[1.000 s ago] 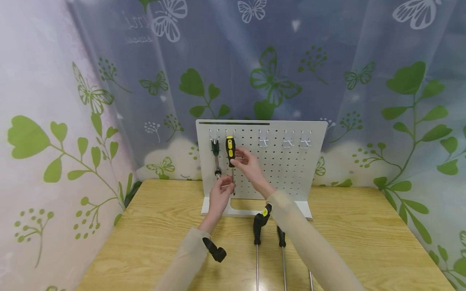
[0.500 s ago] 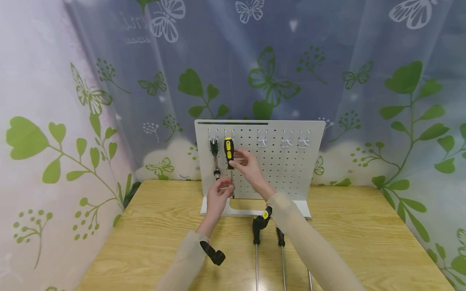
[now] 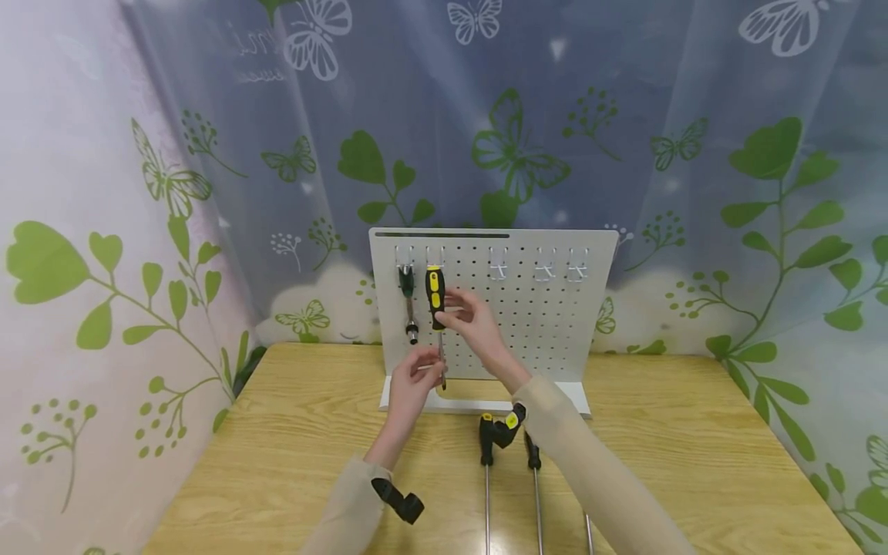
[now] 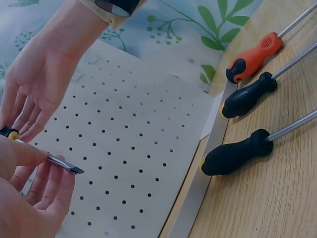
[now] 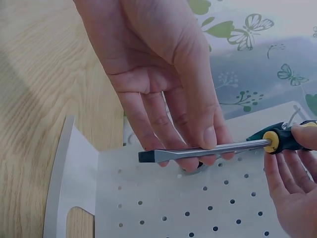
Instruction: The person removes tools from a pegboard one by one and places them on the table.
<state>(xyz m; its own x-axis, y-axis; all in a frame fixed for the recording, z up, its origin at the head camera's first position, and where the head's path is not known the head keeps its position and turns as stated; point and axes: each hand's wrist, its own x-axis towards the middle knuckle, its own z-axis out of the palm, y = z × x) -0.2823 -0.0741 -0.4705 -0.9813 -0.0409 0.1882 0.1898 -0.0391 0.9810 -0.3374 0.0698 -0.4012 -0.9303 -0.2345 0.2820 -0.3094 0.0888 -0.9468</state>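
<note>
A flathead screwdriver with a black and yellow handle stands nearly upright before the white pegboard, handle up. My right hand pinches the lower handle between thumb and fingers. Lower down, my left hand pinches the metal shaft near its flat tip. In the right wrist view the shaft lies between the left hand's thumb and fingers. On the board, just left of the screwdriver, hangs a ratchet-like tool with a dark green handle and a round metal end.
Several clear hooks line the board's upper part. On the wooden table lie two black-handled screwdrivers and one orange-handled screwdriver, handles toward the board's base. A patterned curtain hangs behind.
Both hands and the screwdriver have sunk slightly along the board. The left hand has moved lower, baring more of the hanging tool's end. Both grips stay the same.
</note>
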